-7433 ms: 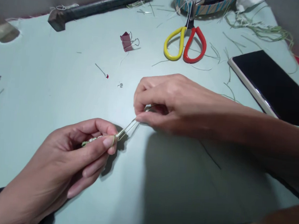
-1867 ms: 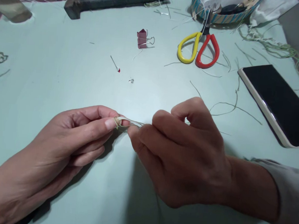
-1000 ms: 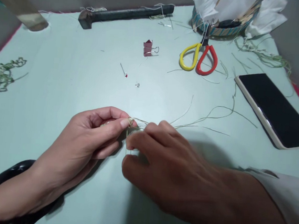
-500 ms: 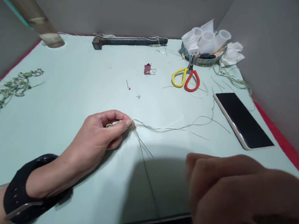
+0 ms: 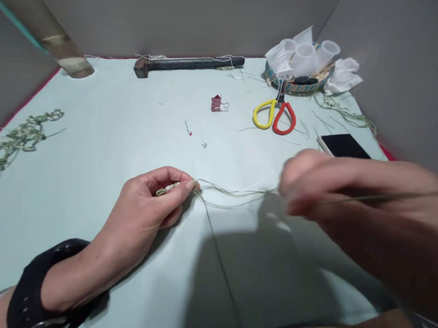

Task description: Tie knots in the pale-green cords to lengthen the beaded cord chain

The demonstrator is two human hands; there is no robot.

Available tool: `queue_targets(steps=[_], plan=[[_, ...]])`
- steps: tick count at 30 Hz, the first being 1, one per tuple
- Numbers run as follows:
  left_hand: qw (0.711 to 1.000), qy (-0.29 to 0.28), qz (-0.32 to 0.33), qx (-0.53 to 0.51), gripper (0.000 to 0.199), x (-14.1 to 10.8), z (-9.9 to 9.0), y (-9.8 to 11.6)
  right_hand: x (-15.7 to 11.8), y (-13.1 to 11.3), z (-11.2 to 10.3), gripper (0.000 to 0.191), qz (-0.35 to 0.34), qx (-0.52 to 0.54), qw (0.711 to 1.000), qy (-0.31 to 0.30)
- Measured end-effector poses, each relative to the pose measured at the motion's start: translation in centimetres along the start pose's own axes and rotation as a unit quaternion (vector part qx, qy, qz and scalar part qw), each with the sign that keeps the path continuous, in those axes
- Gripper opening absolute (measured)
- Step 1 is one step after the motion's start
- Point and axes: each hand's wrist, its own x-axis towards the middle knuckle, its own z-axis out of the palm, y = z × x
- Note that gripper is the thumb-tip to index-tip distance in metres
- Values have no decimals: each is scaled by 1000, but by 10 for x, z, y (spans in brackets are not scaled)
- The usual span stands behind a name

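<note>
My left hand (image 5: 151, 199) pinches a small green and white braided cord (image 5: 167, 188) between thumb and forefinger, low over the pale table. Thin green threads (image 5: 235, 191) run from that pinch to the right, and one strand falls toward the table's front edge. At the right, my right hand (image 5: 338, 193) is closed on a thread, blurred by motion; a length of it trails past the hand to the right. Most of the braid is hidden inside my left hand.
Scissors (image 5: 284, 119) with yellow and red handles, a binder clip (image 5: 216, 103), a pin (image 5: 188, 129) and a hammer (image 5: 189, 63) lie farther back. A basket (image 5: 304, 88) of plastic cups stands back right. A phone (image 5: 344, 145) is partly covered by my right hand. Knotted cord (image 5: 24, 136) lies left.
My right hand has moved up and away from the front edge and taken hold of threads, which now stretch toward it. My left hand keeps its pinch in nearly the same place.
</note>
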Motion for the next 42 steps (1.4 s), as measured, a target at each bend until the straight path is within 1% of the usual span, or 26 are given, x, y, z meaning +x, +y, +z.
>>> queue_targets(steps=[2, 3, 4, 8, 13, 18, 21, 27, 30, 34, 36, 39, 42], plan=[[1000, 4, -2, 1, 35, 0, 0, 0, 19, -2, 16, 16, 52, 103, 992, -43], [1000, 7, -2, 0, 35, 0, 0, 1, 25, -2, 24, 13, 61, 122, 989, -63], [1000, 11, -1, -2, 36, 1, 0, 2, 29, -1, 31, 13, 70, 133, 986, -69], [1000, 22, 1, -6, 35, -1, 0, 4, 37, 6, 57, 18, 100, 120, 986, -60], [999, 32, -10, 4, 30, -4, -1, 1, 41, 14, 74, 17, 77, 79, 993, -46], [999, 37, -17, 28, 37, -4, -1, -3, 39, 17, 81, 11, 77, 51, 995, -43], [998, 42, -17, 51, 39, -4, -3, -4, 36, 19, 83, 12, 63, 19, 997, -40], [995, 59, 5, 74, 36, -6, -7, -8, 34, 19, 86, 16, 30, -32, 999, -25], [993, 72, 25, 91, 29, -7, -5, -6, 36, 18, 88, 16, 21, -50, 998, -23], [985, 88, 75, 130, 16, -7, -1, 0, 36, 16, 90, 14, 21, -45, 999, -21], [979, 94, 89, 156, 10, -7, 0, 2, 34, 15, 91, 15, 14, -32, 999, -21], [979, 87, 79, 164, 12, -7, -1, 2, 33, 16, 91, 15, 4, -9, 1000, -24], [986, 75, 61, 137, 18, -6, -3, 0, 31, 16, 88, 19, 4, -6, 1000, -19]])
